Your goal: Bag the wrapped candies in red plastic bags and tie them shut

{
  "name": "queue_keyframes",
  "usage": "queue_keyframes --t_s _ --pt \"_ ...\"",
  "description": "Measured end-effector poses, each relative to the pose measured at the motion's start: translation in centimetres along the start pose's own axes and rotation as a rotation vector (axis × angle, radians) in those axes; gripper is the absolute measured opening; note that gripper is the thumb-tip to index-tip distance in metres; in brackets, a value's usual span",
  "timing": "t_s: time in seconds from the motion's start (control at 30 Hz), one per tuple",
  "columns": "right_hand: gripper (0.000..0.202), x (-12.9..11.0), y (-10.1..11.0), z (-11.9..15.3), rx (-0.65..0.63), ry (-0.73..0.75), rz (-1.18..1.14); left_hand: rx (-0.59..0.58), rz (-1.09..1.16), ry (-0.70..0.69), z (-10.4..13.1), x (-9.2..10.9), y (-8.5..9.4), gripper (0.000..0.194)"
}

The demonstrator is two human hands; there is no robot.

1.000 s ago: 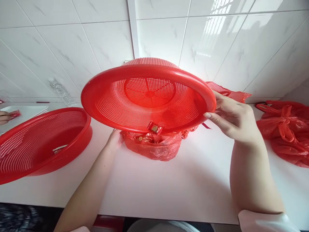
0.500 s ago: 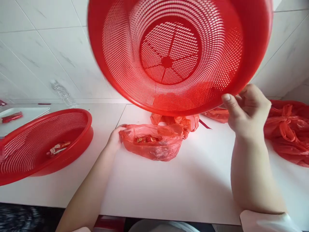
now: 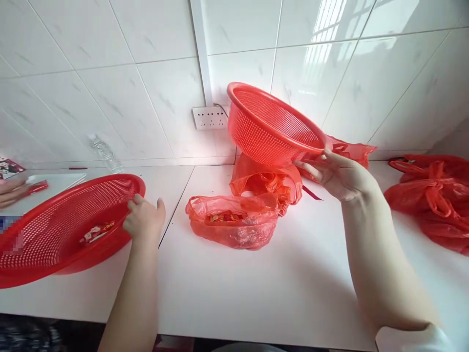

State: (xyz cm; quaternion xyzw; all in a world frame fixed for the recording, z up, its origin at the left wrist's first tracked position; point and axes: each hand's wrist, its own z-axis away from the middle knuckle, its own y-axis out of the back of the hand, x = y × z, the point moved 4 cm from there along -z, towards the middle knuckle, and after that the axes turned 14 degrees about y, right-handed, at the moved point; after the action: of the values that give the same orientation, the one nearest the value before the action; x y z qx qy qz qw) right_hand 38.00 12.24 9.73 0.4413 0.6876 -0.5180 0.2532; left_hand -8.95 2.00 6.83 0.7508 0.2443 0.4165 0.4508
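My right hand (image 3: 339,176) grips the rim of a red plastic mesh basket (image 3: 264,132), thumb on top and fingers beneath. This basket tilts above some red plastic bags (image 3: 264,183) near the wall. My left hand (image 3: 144,217) is at the right rim of a second red mesh basket (image 3: 128,181), thumb held apart from the bent fingers; whether it touches the rim is unclear. A few small wrapped pieces (image 3: 97,232) lie inside that basket. Between my arms sits an opened red plastic bag (image 3: 252,234) with small red-and-gold wrapped pieces (image 3: 227,216) in it.
Tied red bags (image 3: 436,195) stand at the right. Another person's hand (image 3: 12,192) holds a red packet (image 3: 37,187) over a white tray (image 3: 60,181) at the far left. A clear plastic bottle (image 3: 106,154) and a wall socket strip (image 3: 210,118) are at the back.
The right-hand basket has gone down and away toward the wall, its opening now turned upward. My left hand has let go of the opened bag and moved left to the other basket.
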Motion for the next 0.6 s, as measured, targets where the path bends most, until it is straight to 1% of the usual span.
queue_keyframes --t_s 0.1,0.2,0.27,0.33,0.4,0.47,0.53,0.6 --pt "0.006 0.1 -0.5 0.4 -0.018 -0.023 -0.059 -0.014 -0.007 -0.013 -0.7 -0.3 -1.5 0.086" --pt "0.006 0.1 -0.7 0.8 0.022 -0.055 -0.113 -0.007 0.031 -0.056 -0.7 -0.1 -2.6 0.094" --pt "0.007 0.0 -1.0 1.1 0.020 -0.089 -0.108 -0.014 0.068 -0.103 -0.4 0.2 -3.1 0.094" --pt "0.012 0.0 -1.6 1.6 -0.018 -0.128 -0.072 -0.024 0.116 -0.163 0.2 0.7 -3.5 0.090" --pt "0.015 0.0 -2.7 2.3 -0.074 -0.172 -0.056 -0.032 0.157 -0.228 1.0 1.3 -3.9 0.086" --pt "0.015 0.1 -4.2 3.1 -0.132 -0.211 -0.077 -0.038 0.191 -0.304 1.9 2.0 -4.3 0.083" --pt "0.016 0.4 -6.1 4.2 -0.197 -0.251 -0.104 -0.054 0.240 -0.397 2.7 2.7 -4.8 0.078" --pt "0.019 1.0 -8.3 5.3 -0.270 -0.296 -0.136 -0.071 0.317 -0.485 3.2 3.2 -5.1 0.069"
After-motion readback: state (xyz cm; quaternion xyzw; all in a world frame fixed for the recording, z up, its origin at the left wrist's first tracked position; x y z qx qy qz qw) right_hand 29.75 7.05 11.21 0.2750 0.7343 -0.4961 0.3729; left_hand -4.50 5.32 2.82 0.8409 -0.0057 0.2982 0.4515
